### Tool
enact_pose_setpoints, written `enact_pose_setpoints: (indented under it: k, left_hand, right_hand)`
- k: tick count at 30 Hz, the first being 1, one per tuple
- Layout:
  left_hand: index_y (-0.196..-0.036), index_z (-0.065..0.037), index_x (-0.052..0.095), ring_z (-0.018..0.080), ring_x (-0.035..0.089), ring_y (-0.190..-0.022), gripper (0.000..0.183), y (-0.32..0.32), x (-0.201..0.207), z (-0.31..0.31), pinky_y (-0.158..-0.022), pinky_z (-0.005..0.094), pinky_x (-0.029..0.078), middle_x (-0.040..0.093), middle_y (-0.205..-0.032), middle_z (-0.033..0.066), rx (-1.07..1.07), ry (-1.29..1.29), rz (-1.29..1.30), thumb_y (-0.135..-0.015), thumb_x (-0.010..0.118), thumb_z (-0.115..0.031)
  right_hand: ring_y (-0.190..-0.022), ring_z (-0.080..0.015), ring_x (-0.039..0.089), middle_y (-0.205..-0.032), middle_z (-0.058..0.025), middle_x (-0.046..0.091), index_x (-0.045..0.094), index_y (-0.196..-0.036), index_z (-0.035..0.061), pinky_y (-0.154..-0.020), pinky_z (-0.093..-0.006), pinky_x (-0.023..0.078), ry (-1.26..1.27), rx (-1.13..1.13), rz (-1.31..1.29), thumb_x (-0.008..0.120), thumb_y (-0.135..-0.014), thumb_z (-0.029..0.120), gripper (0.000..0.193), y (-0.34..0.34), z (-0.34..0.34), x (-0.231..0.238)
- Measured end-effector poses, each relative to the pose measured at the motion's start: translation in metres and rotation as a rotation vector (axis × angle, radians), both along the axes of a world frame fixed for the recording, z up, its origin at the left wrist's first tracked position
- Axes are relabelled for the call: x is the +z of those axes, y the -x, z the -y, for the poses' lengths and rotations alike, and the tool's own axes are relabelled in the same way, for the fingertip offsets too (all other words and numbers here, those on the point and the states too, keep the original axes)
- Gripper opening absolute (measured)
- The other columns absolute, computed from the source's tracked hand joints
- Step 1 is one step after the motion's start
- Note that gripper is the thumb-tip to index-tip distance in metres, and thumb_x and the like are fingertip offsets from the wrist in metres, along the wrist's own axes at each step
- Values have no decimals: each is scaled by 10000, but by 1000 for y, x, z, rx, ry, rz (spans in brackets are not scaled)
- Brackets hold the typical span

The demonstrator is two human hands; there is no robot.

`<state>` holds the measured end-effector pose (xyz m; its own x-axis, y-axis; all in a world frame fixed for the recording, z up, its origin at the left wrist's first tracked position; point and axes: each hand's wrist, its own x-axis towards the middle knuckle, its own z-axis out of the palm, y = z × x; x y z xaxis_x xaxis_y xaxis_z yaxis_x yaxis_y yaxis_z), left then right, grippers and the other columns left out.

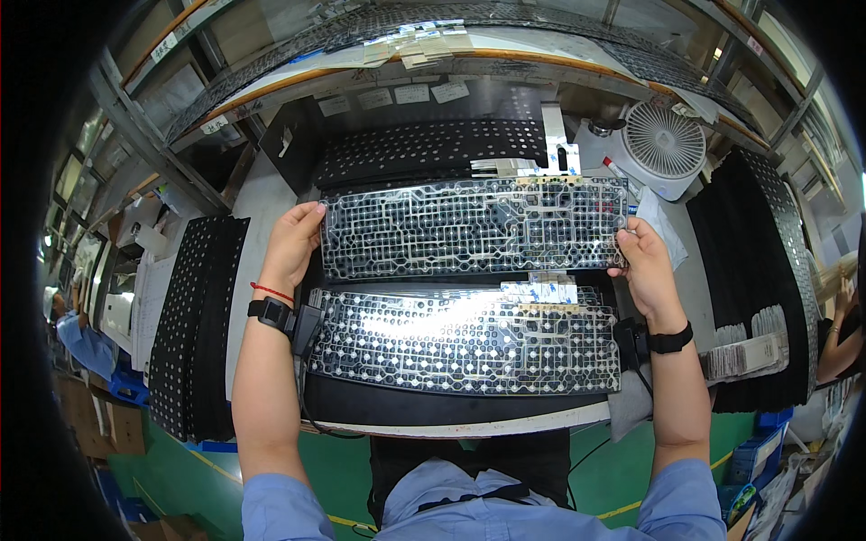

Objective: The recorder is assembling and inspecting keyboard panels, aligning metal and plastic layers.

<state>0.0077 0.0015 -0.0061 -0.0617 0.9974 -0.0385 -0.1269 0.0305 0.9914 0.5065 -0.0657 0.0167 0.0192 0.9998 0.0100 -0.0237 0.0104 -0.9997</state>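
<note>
A clear keyboard membrane (451,230) with printed circuit traces is stretched between my two hands. My left hand (296,239) pinches its left edge near the upper corner, thumb on top. At the opposite end, my right hand (642,257) is closed on the right edge, thumb in front. Closer to me lies a stack of similar membranes (460,347), shiny with glare, their connector tails (546,290) pointing away from me. Beyond the held sheet are a black perforated sheet pile (433,144) and more pale connector tails (505,169).
A white round fan (666,140) stands at the back right. Black dotted sheets (198,325) are stacked at the left, and another black stack (753,270) is at the right with a bundle of pale strips (747,347). A shelf (433,65) spans the back. Another person's arm (841,329) shows far right.
</note>
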Motion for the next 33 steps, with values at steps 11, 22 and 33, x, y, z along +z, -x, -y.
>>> enact_pose_setpoints:
  k: [11,22,33]
  left_hand:
    - [-1015,-46,643,72,602,-820,155,21,-16,-10,-739,205,488,657,-908,-2,-17,-35,107,-976,598,-189]
    - [-1117,-2,629,93,623,-858,208,15,-1,-6,-760,191,516,648,-951,30,181,-125,216,-939,645,-111]
    - [-1145,-49,602,101,612,-860,206,2,47,24,-775,216,494,631,-986,25,89,-457,185,-940,611,-30]
  right_hand:
    - [-715,-36,632,-923,-9,679,543,-1094,71,-557,-177,521,-9,-1,-14,465,-1028,157,134,-1,0,-1]
    - [-741,-43,637,-940,-18,681,539,-1122,61,-584,-182,521,11,2,7,454,-1029,144,152,-2,0,1]
    - [-749,-50,622,-933,-28,678,542,-1128,45,-594,-191,513,27,5,-40,469,-1023,138,158,-1,-2,1]
